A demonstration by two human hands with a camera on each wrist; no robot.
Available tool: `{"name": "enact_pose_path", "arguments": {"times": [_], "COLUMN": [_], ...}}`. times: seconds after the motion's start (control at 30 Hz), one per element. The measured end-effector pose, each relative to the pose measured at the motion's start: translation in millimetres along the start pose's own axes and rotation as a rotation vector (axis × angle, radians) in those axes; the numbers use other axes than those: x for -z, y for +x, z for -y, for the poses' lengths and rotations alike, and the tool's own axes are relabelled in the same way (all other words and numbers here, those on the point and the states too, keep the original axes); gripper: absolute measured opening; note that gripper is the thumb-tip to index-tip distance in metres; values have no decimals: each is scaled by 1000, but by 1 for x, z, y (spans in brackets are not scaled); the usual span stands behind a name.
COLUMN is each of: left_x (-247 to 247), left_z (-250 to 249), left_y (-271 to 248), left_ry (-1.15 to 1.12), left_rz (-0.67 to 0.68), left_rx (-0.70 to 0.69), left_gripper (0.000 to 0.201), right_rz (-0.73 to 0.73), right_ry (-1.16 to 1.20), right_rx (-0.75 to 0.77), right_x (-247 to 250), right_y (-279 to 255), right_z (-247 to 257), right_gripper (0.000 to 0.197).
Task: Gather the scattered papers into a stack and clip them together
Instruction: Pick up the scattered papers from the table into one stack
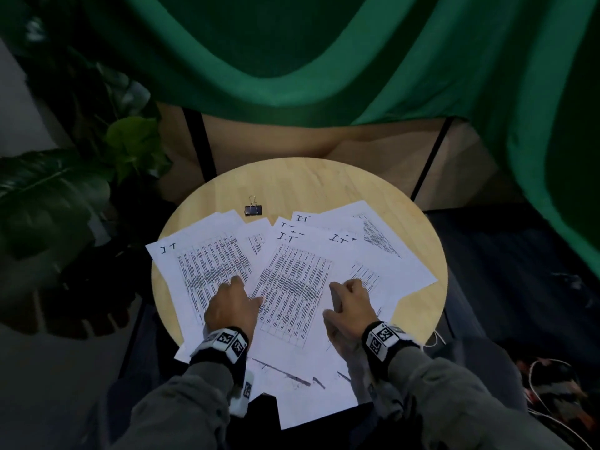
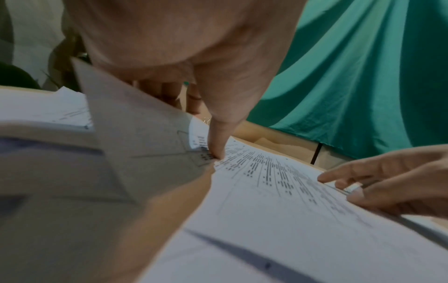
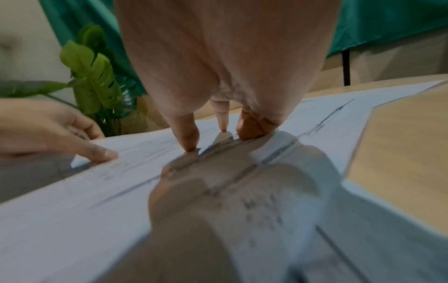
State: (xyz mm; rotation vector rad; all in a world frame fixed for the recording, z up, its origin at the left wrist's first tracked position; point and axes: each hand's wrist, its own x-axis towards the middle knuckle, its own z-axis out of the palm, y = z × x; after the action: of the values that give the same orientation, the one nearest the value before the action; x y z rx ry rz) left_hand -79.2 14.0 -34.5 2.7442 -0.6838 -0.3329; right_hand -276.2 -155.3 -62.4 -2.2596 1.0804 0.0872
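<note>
Several printed white papers (image 1: pixel 292 287) lie fanned and overlapping across a round wooden table (image 1: pixel 324 183); some hang over its near edge. A black binder clip (image 1: pixel 253 210) sits alone on the wood just beyond them. My left hand (image 1: pixel 248 289) rests fingertips on the left sheet, thumb (image 2: pixel 219 141) pressing the middle sheet. A sheet (image 2: pixel 135 143) buckles up between thumb and fingers. My right hand (image 1: pixel 344 287) presses thumb and bent fingertips on the right sheets, and paper (image 3: pixel 242 191) bunches under its palm. Neither hand touches the clip.
A leafy plant (image 1: pixel 81 177) stands left of the table. Green cloth (image 1: pixel 292 60) drapes over a wooden frame behind it. White cables (image 1: pixel 545 378) lie on the floor at right. Bare wood shows at the table's far side and right edge.
</note>
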Motion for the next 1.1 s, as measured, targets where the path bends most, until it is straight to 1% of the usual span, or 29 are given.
{"name": "enact_pose_path", "arguments": {"times": [0.07, 0.1, 0.2, 0.3, 0.4, 0.5, 0.53, 0.6, 0.67, 0.73, 0.77, 0.8, 0.83, 0.87, 0.9, 0.97, 1.0, 1.07, 1.1], "left_x": [4, 6, 11, 16, 28, 52, 63, 86, 107, 118, 120, 120, 119, 116, 112, 96, 86, 63, 50], "left_z": [6, 10, 23, 32, 37, 43, 45, 46, 43, 38, 34, 30, 25, 19, 12, 0, -4, -8, -10], "left_y": [-5, -7, -11, -19, -29, -35, -36, -41, -48, -52, -53, -56, -60, -65, -70, -81, -85, -89, -89], "left_ry": [5, -8, -48, -38, -101, -324, -423, -604, -750, -872, -924, -961, -975, -973, -953, -893, -839, -711, -656], "left_rz": [-22, -23, -53, -112, -178, -266, -319, -452, -578, -666, -687, -696, -687, -667, -638, -547, -494, -380, -325], "left_rx": [-14, -1, 16, -21, -25, 16, 9, -24, -39, -41, -50, -58, -67, -74, -80, -112, -133, -156, -152], "left_gripper": [25, 21, 26, 28, 28, 27, 28, 27, 25, 20, 18, 16, 17, 17, 18, 19, 20, 22, 23], "right_rz": [-4, 3, 32, 22, 51, 93, 104, 102, 77, 72, 93, 115, 138, 147, 150, 64, 32, 36, 53], "right_ry": [-36, -45, -52, -97, -177, -184, -179, -209, -280, -338, -307, -225, -91, 104, 360, 853, 1038, 1294, 1354], "right_rx": [17, 22, 34, 72, 112, 139, 140, 162, 206, 265, 283, 292, 268, 216, 140, 38, -13, -80, -85], "right_x": [-1, -2, -2, -7, -14, -13, -11, -11, -11, -8, -4, 3, 10, 17, 27, 43, 51, 63, 66], "right_y": [-7, -9, -15, -21, -30, -35, -37, -38, -37, -30, -26, -24, -21, -18, -18, -19, -23, -36, -43], "right_z": [3, 4, 5, 3, 0, 0, 1, 0, -2, -3, -3, -2, -2, -3, -2, 0, 1, 1, -1], "right_gripper": [56, 58, 66, 63, 70, 68, 67, 58, 45, 36, 36, 39, 44, 48, 50, 56, 59, 63, 65]}}
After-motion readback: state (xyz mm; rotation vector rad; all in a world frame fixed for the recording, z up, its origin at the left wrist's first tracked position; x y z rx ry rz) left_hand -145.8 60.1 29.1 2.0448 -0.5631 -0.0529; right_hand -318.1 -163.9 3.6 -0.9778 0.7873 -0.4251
